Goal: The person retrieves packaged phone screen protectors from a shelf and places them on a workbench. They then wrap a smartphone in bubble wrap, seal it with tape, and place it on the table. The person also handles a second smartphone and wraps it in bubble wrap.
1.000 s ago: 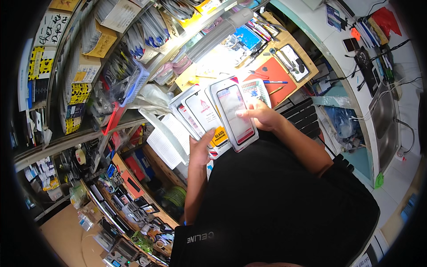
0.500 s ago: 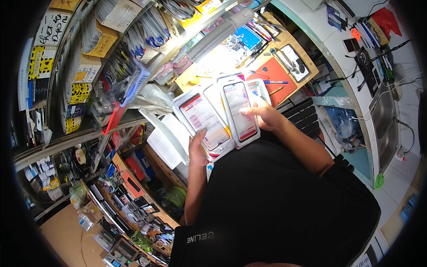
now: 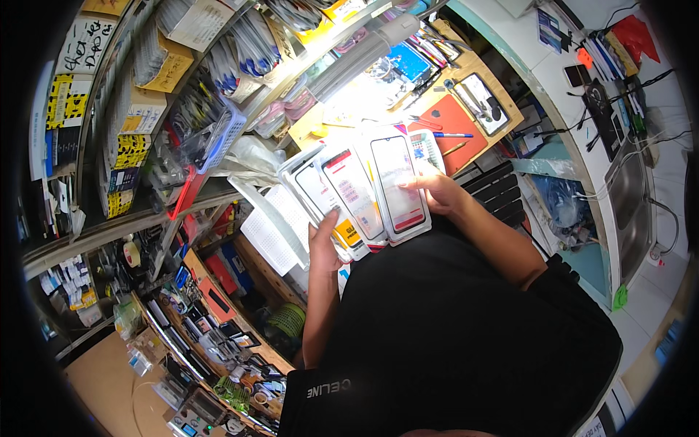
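While you are looking down past your black shirt (image 3: 451, 328), your left hand (image 3: 325, 240) is gripping a fanned stack of flat phone-screen packets (image 3: 349, 193) from below, its fingers clamped on their lower edges. Your right hand (image 3: 437, 193) is resting on the rightmost packet (image 3: 398, 182), fingers closed on its right edge. The packets are being held in front of your chest, above the brightly lit counter (image 3: 466, 69), near a red mat (image 3: 455, 131) carrying a blue pen (image 3: 453, 135). Crowded shelves (image 3: 145, 109) are standing to your left.
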Demonstrator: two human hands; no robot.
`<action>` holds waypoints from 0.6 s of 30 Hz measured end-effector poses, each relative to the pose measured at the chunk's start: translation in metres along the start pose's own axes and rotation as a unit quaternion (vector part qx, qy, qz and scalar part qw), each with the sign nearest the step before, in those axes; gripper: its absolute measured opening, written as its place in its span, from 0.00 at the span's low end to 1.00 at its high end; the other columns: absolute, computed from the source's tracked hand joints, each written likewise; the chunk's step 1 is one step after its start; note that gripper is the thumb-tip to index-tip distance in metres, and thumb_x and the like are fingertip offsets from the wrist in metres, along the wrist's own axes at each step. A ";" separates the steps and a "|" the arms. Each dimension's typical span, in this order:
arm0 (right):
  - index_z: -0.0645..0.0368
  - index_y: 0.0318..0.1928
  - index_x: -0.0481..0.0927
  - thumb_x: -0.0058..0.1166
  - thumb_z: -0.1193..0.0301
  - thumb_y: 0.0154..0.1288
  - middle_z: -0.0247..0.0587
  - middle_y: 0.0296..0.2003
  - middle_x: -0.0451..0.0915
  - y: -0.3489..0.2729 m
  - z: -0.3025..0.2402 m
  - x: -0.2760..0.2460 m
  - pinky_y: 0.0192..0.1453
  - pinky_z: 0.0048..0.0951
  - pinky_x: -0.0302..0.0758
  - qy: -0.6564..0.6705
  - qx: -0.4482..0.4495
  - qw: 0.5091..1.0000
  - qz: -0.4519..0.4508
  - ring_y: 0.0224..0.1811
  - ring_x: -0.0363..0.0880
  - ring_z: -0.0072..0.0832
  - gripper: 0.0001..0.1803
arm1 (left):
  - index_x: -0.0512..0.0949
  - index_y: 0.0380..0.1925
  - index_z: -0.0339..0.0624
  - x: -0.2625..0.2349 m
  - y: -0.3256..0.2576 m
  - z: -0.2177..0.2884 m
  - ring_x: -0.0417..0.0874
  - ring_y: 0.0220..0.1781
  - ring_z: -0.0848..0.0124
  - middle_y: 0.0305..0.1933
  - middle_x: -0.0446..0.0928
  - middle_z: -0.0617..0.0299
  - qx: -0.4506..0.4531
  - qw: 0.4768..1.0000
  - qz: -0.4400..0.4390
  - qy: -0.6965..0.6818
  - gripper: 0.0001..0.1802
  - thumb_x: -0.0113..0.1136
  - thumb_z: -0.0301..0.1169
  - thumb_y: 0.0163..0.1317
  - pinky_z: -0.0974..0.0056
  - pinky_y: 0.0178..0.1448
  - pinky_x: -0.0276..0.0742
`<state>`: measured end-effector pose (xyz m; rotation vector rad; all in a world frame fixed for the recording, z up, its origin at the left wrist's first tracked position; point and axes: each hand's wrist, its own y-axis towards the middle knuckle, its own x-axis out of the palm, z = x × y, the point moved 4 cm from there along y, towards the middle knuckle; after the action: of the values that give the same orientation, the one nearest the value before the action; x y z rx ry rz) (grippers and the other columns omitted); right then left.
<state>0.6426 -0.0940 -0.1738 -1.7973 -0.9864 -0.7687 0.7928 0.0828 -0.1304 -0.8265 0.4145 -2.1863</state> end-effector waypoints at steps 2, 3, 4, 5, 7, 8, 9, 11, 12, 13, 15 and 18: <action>0.69 0.67 0.66 0.59 0.78 0.62 0.51 0.58 0.77 -0.002 -0.001 0.004 0.67 0.41 0.74 0.012 -0.008 0.999 -0.041 0.61 0.77 0.38 0.32 | 0.70 0.61 0.32 0.003 -0.001 0.000 0.85 0.52 0.63 0.54 0.81 0.50 0.017 0.999 0.019 0.047 0.24 0.60 0.26 0.67 0.59 0.55 0.83; 0.69 0.66 0.66 0.59 0.78 0.62 0.51 0.58 0.77 -0.003 -0.001 0.005 0.67 0.41 0.74 0.013 -0.006 0.999 -0.049 0.61 0.77 0.38 0.32 | 0.70 0.61 0.32 0.004 -0.001 0.001 0.85 0.52 0.63 0.54 0.81 0.50 0.021 0.998 0.019 0.061 0.24 0.60 0.26 0.67 0.59 0.55 0.83; 0.69 0.66 0.66 0.59 0.77 0.61 0.51 0.58 0.77 -0.004 -0.003 0.006 0.67 0.41 0.74 0.013 -0.017 0.998 -0.052 0.61 0.77 0.38 0.32 | 0.70 0.61 0.32 0.007 -0.001 0.002 0.85 0.52 0.64 0.54 0.81 0.51 0.041 0.997 0.003 0.066 0.24 0.61 0.26 0.66 0.59 0.55 0.83; 0.69 0.66 0.66 0.60 0.76 0.61 0.51 0.58 0.77 -0.004 -0.004 0.006 0.67 0.41 0.74 0.013 -0.028 0.998 -0.054 0.61 0.78 0.38 0.33 | 0.70 0.61 0.32 0.007 0.000 0.002 0.84 0.52 0.65 0.54 0.81 0.51 0.042 0.997 0.013 0.068 0.24 0.63 0.25 0.65 0.60 0.55 0.82; 0.69 0.66 0.66 0.60 0.75 0.61 0.52 0.57 0.77 -0.004 -0.008 0.004 0.67 0.41 0.74 0.014 -0.040 0.997 -0.058 0.60 0.78 0.38 0.33 | 0.71 0.60 0.32 0.007 0.001 0.002 0.84 0.52 0.66 0.53 0.81 0.52 0.038 0.996 0.025 0.083 0.24 0.63 0.25 0.65 0.61 0.56 0.81; 0.69 0.66 0.66 0.60 0.75 0.60 0.52 0.57 0.77 -0.004 -0.011 0.002 0.67 0.41 0.74 0.015 -0.040 0.997 -0.059 0.60 0.78 0.38 0.33 | 0.71 0.60 0.32 0.007 0.001 0.004 0.84 0.52 0.66 0.53 0.81 0.52 0.053 0.995 0.016 0.083 0.24 0.64 0.25 0.65 0.61 0.56 0.81; 0.69 0.66 0.66 0.60 0.75 0.60 0.52 0.56 0.78 -0.003 -0.013 0.000 0.66 0.41 0.75 0.013 -0.038 0.998 -0.052 0.60 0.79 0.38 0.33 | 0.71 0.60 0.32 0.005 0.002 0.004 0.84 0.52 0.66 0.53 0.81 0.52 0.044 0.995 0.026 0.087 0.25 0.64 0.25 0.65 0.61 0.56 0.80; 0.68 0.66 0.65 0.61 0.74 0.59 0.51 0.56 0.78 -0.003 -0.018 -0.003 0.64 0.42 0.77 0.001 -0.046 0.997 -0.060 0.58 0.80 0.37 0.35 | 0.71 0.60 0.32 0.006 0.002 0.005 0.84 0.52 0.66 0.53 0.81 0.52 0.044 0.996 0.012 0.082 0.25 0.65 0.25 0.64 0.61 0.56 0.80; 0.67 0.66 0.64 0.62 0.74 0.58 0.51 0.55 0.78 -0.003 -0.019 -0.003 0.63 0.42 0.78 -0.005 -0.049 0.997 -0.059 0.57 0.81 0.37 0.36 | 0.71 0.60 0.32 0.005 0.002 0.004 0.84 0.52 0.66 0.53 0.81 0.52 0.041 0.995 0.021 0.091 0.25 0.65 0.25 0.64 0.61 0.57 0.80; 0.67 0.66 0.64 0.61 0.75 0.59 0.52 0.56 0.77 -0.004 -0.019 -0.003 0.63 0.42 0.78 -0.002 -0.039 0.998 -0.055 0.58 0.80 0.37 0.35 | 0.71 0.60 0.33 0.006 0.003 0.003 0.83 0.52 0.66 0.53 0.81 0.53 0.039 0.995 0.019 0.094 0.25 0.65 0.25 0.64 0.61 0.57 0.80; 0.69 0.66 0.64 0.60 0.76 0.60 0.53 0.55 0.78 -0.006 -0.016 0.000 0.63 0.41 0.78 -0.001 -0.034 0.998 -0.053 0.58 0.80 0.38 0.34 | 0.70 0.61 0.33 0.007 0.004 0.001 0.83 0.53 0.66 0.53 0.81 0.53 0.041 0.993 0.014 0.109 0.26 0.65 0.25 0.65 0.60 0.58 0.79; 0.70 0.66 0.65 0.59 0.77 0.61 0.53 0.55 0.78 -0.005 -0.008 0.006 0.62 0.39 0.79 -0.013 -0.031 0.998 -0.046 0.57 0.79 0.37 0.32 | 0.69 0.62 0.33 0.008 0.008 -0.005 0.82 0.55 0.65 0.56 0.79 0.53 0.039 0.991 0.028 0.121 0.27 0.64 0.27 0.66 0.60 0.59 0.79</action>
<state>0.6400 -0.0982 -0.1638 -1.8293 -1.0785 -0.8424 0.7898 0.0721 -0.1348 -0.5017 0.4624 -2.2425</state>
